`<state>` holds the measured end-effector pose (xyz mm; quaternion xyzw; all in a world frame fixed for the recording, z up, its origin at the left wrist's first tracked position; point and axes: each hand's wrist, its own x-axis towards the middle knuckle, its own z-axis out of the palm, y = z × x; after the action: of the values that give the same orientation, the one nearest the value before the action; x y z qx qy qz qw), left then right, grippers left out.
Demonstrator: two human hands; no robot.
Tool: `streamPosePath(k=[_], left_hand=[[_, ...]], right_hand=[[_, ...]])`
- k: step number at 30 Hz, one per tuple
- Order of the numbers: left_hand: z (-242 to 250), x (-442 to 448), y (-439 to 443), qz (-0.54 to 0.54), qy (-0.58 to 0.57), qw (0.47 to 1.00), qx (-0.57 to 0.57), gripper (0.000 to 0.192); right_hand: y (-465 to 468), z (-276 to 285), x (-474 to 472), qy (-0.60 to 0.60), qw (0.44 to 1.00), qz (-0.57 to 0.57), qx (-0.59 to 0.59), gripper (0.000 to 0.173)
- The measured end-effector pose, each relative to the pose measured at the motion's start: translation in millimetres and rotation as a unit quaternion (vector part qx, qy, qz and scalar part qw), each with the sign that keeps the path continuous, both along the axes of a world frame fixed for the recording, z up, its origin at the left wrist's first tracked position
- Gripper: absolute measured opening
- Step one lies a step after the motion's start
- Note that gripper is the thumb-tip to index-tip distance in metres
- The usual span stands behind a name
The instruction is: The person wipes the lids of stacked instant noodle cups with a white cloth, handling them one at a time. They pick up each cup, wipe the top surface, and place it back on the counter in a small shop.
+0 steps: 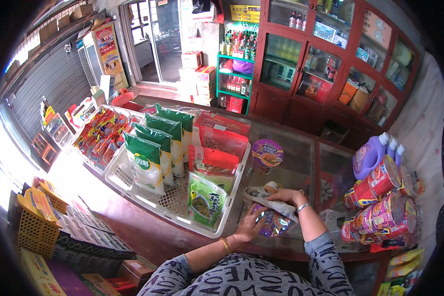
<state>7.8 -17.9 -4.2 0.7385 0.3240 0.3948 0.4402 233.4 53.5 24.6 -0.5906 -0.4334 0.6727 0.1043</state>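
Note:
Low in the middle of the view, my left hand [248, 226] grips the near left side of a purple instant noodle cup [275, 225] with a shiny lid. A greyish cloth [281, 207] lies over the cup's far side, and my right hand [285, 196] holds it there, fingers bent over its upper edge. Part of the cup is hidden by the cloth and my fingers. Farther back on the glass counter [296, 166] stands a second purple noodle cup [267, 153], upright and apart from both hands.
To the left, a white plastic basket [224, 222] holds green-and-white bags [144, 162], red packets [214, 161] and a green packet [206, 199]. Stacked noodle cups [379, 211] and purple detergent bottles [368, 155] stand at the right. Red glass-doored cabinets [277, 100] rise behind the counter.

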Motion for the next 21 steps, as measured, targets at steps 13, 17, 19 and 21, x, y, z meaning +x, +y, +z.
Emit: streamPosePath(k=[13, 17, 19, 21], left_hand=[[-15.8, 5.8, 2.2, 0.018, -0.043, 0.999, 0.001, 0.031], [-9.7, 2.1, 6.2, 0.006, -0.059, 0.998, -0.031, 0.033], [-2.5, -2.2, 5.3, 0.029, -0.013, 0.999, -0.009, 0.038], [4.0, -5.3, 4.4, 0.067, 0.052, 0.994, 0.062, 0.048]], right_hand=[[-74.7, -20.6, 8.1, 0.130, 0.959, -0.218, 0.128, 0.051], [-121.1, -33.8, -8.6, 0.119, 0.898, -0.381, 0.186, 0.041], [-137.7, -33.9, -13.8, 0.098, 0.879, -0.440, 0.156, 0.034], [-153.5, -36.2, -28.4, 0.176, 0.841, -0.486, 0.157, 0.035]])
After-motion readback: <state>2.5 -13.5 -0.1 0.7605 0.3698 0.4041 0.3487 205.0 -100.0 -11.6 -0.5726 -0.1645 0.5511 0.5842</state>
